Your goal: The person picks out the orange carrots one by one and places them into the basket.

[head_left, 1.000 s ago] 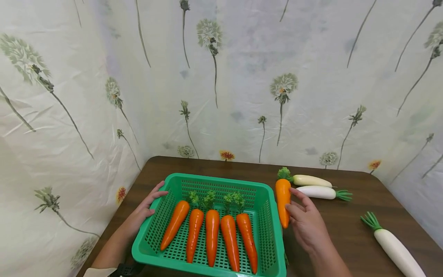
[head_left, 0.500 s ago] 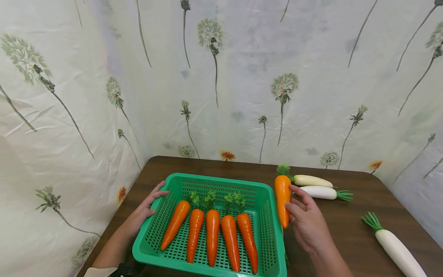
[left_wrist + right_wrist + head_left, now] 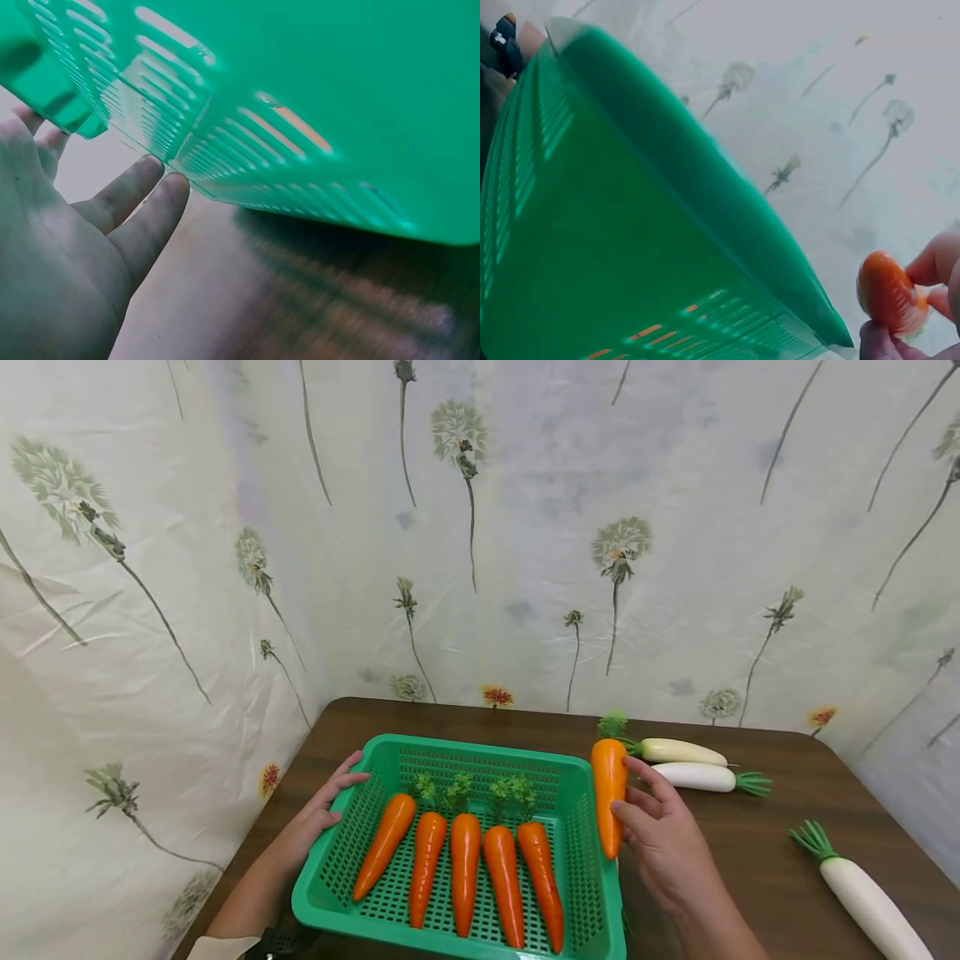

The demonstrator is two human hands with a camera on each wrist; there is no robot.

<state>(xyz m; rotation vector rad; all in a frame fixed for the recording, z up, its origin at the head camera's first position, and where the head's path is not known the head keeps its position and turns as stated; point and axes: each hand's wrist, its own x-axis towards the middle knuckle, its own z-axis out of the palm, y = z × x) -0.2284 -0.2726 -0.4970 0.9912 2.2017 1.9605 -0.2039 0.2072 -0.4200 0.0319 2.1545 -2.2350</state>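
My right hand (image 3: 666,831) pinches an orange carrot (image 3: 610,793) between thumb and fingers. The carrot, with its green frilly top up and tip down, is at the right rim of the green plastic basket (image 3: 450,746). In the right wrist view, that carrot (image 3: 885,289) appears end-on beside the rim. Inside the basket lie several carrots (image 3: 464,868) side by side, tops toward the far wall. My left hand (image 3: 311,818) holds the basket's left rim. In the left wrist view, two of its fingers (image 3: 154,217) touch the slotted outer wall.
Two white radishes (image 3: 693,777) lie on the brown table (image 3: 750,835) behind my right hand. Another white radish (image 3: 873,902) lies at the far right. A flower-patterned curtain (image 3: 525,568) hangs behind the table and along its left side. Some green leaves show beside the basket's right wall.
The right hand and its carrot have shifted slightly left, nearer the basket's right rim. My left hand keeps its place on the rim. The whole head view has drifted slightly.
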